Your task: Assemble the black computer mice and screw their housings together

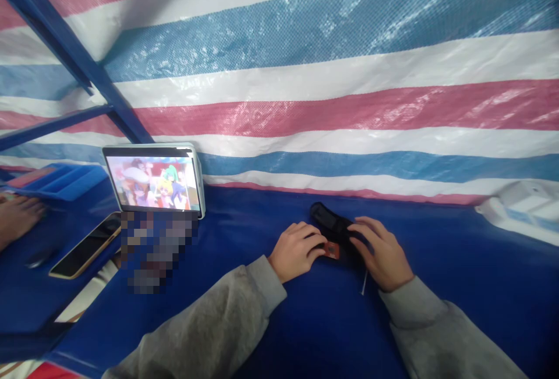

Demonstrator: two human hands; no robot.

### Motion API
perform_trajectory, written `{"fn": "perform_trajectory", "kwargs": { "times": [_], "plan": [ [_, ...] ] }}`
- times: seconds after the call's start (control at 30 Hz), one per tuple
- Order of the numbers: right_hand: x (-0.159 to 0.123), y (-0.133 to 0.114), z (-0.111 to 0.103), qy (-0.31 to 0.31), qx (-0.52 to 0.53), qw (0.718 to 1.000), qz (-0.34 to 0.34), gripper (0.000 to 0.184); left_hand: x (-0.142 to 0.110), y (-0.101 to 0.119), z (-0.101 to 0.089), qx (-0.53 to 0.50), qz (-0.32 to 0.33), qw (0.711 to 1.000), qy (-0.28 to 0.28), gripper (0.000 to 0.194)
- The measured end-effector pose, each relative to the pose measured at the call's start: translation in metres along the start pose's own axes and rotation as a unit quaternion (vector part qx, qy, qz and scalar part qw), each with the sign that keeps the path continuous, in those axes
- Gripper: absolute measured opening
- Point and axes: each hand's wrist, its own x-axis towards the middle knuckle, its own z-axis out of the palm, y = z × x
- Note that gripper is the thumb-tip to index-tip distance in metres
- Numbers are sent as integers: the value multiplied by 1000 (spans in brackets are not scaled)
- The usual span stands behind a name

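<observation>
On the blue table, my left hand (297,252) is closed, its fingertips pinching the edge of a small orange-brown packet or card (332,250). My right hand (382,254) curls over the near end of a black elongated item (328,218), which looks like a soft case or strap. Its exact kind I cannot make out, and the right fingers hide part of it. A thin white stick or cord (364,284) pokes out below the right hand. The orange piece lies against the black item's left side.
A tablet (152,181) playing a cartoon stands at the left. Near it lie a phone (87,246) and a blue compartment tray (74,180). Another person's hand (20,216) rests at the far left. A white object (522,210) sits at the right, before striped sheeting (349,117).
</observation>
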Motion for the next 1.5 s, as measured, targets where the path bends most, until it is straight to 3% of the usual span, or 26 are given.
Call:
{"fn": "perform_trajectory", "kwargs": {
  "times": [0.2, 0.4, 0.57, 0.67, 0.77, 0.87, 0.97, 1.03, 1.1, 1.17, 1.3, 1.37, 1.5],
  "plan": [
    [1, -5, -1, 8, 7, 1000, -2, 24, 0, 0, 1, -17, -8, 1000, 6, 20],
    [5, -11, -13, 47, 99, 989, 100, 27, 0, 6, -7, -1, -40, 999, 26, 31],
    [13, -26, -25, 60, 293, 928, 221, 34, 0, 5, -10, 21, -74, 995, 59, 57],
    [16, -32, -28, 8, 387, 881, 272, 40, 0, 3, -11, 23, -46, 996, 73, 62],
    [17, -31, -28, -35, 394, 870, 295, 42, 0, 3, -11, 14, -30, 995, 98, 58],
    [15, -29, -30, -6, 312, 920, 239, 38, 0, 3, -10, -3, -23, 994, 106, 58],
    [13, -29, -33, 10, 202, 977, 65, 41, 0, 5, -10, -23, -17, 995, 94, 57],
    [13, -29, -36, -1, 147, 988, -49, 48, 1, 5, -11, -45, -18, 996, 80, 57],
    [13, -28, -37, 5, 107, 988, -110, 51, 2, 5, -13, -74, -32, 995, 59, 59],
    [13, -26, -38, 12, 83, 989, -126, 51, 3, 4, -15, -101, -66, 992, 20, 69],
    [12, -19, -37, 3, 68, 993, -99, 50, 5, -1, -13, -130, -126, 979, -91, 110],
    [9, -17, -34, -20, 65, 994, -89, 50, 6, -3, -11, -132, -122, 976, -120, 110],
    [2, -16, -25, -85, 69, 991, -82, 49, 6, -3, -7, -129, -115, 978, -120, 102]
  ]
}}
